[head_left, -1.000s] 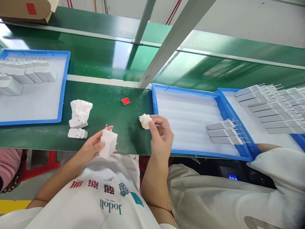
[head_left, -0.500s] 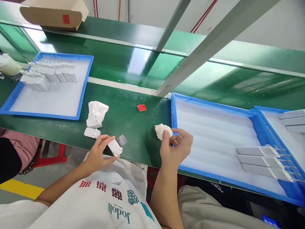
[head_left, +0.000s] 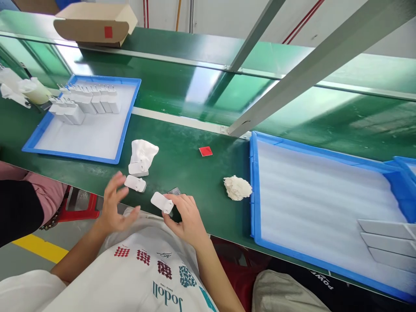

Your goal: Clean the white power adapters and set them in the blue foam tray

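Note:
My right hand (head_left: 183,216) pinches a white charger block (head_left: 161,202) lying at the near edge of the green table (head_left: 182,164). My left hand (head_left: 113,203) hovers just left of it with fingers spread, holding nothing. A second white charger (head_left: 135,183) lies right above my left hand, and a third (head_left: 138,169) sits beyond it under a crumpled white cloth (head_left: 143,151). A small dark square piece (head_left: 174,191) peeks out behind my right fingers. A white crumpled wad (head_left: 237,187) lies alone to the right.
A blue tray (head_left: 125,125) at the left holds rows of white chargers. A larger blue tray (head_left: 255,182) at the right holds grey chargers at its far right. A red square (head_left: 205,151) lies mid-table. A cardboard box (head_left: 94,26) sits far back. Another person's sleeve (head_left: 16,208) is at the left.
My right hand let go of the white wad and came left to grip the charger. My left hand released that charger and opened. The view shifted left.

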`<state>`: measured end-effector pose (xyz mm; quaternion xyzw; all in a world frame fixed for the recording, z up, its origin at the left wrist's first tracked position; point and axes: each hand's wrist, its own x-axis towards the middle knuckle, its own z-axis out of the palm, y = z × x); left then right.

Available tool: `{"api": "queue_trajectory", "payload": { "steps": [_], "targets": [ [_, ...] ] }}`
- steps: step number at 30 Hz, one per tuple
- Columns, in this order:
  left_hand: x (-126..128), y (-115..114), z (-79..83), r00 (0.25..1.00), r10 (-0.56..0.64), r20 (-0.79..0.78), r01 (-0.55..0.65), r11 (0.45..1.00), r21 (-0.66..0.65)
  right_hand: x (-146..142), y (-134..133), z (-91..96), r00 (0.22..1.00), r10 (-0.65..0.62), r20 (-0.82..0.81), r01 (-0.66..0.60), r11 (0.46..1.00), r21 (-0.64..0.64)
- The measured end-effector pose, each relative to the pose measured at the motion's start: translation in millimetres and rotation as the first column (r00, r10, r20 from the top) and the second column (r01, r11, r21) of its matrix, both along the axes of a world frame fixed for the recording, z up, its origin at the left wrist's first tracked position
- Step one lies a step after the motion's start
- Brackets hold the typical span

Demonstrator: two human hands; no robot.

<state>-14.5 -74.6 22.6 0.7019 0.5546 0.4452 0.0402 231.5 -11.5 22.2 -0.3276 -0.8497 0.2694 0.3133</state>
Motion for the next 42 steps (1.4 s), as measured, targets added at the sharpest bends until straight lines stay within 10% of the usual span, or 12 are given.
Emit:
{"api": "queue_trajectory", "payload": {
  "steps": [9,14,18,23,33,38,42],
  "targets": [
    [-23.7,70.2,23.3,0.971,-0.196,0.141,0.239,0.860,-0.450,4.5,1.4,-5.6,0.999,0.046,-0.024,-0.045,0.999,0.026],
    [-28.4,73.4,42.6,0.975,0.062,0.215,0.031,0.913,-0.406,5.9,3.1,-10.4,0.997,0.049,-0.059,-0.046,0.998,0.052],
    [-78.6,100.3,69.6,0.935,0.299,0.192,-0.240,0.929,-0.281,5.9,2.1,-9.4,0.997,0.042,-0.064,-0.038,0.998,0.052],
    [-152.4,161.0,77.5,0.814,0.564,-0.137,-0.580,0.786,-0.214,5.4,1.5,-9.2,0.997,0.033,-0.075,-0.027,0.996,0.080],
    [-190.5,197.6,61.6,0.751,0.626,-0.212,-0.656,0.743,-0.133,4.2,-1.8,-7.4,0.996,-0.018,-0.086,0.029,0.991,0.133],
    [-152.5,162.8,66.2,0.804,0.557,-0.209,-0.567,0.824,0.013,16.5,-0.7,-6.0,0.903,-0.363,-0.229,0.321,0.925,-0.204],
    [-58.5,94.6,63.8,0.996,0.044,0.075,-0.026,0.975,-0.221,12.7,5.4,3.2,0.872,-0.443,-0.206,0.376,0.878,-0.296]
  ]
}}
